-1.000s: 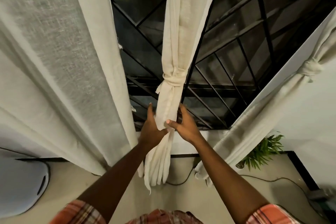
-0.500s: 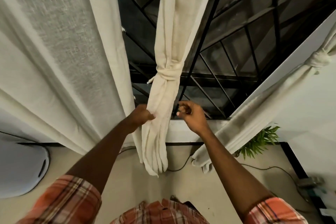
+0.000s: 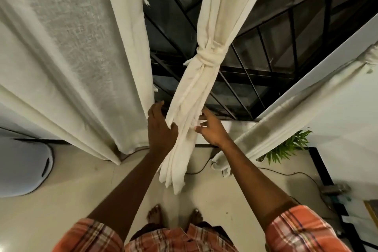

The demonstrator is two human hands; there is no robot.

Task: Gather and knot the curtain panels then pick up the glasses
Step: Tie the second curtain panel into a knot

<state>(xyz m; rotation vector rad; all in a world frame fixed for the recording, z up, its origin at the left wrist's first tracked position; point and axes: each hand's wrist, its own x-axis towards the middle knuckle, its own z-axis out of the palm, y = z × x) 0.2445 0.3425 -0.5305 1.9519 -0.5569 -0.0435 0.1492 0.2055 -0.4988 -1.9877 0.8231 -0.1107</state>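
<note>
- Since half a second ago the right hand point(image 3: 212, 131) has uncurled, and its spread fingers now brush the right edge of the middle curtain panel point(image 3: 188, 120). The left hand point(image 3: 161, 129) pins the panel's left edge under its thumb.
- The knot point(image 3: 208, 60) sits tied well above both hands, so this panel looks finished.
- Likely next is gathering the loose left panel point(image 3: 81, 67), just beside the left hand. The glasses are not in view.
</note>
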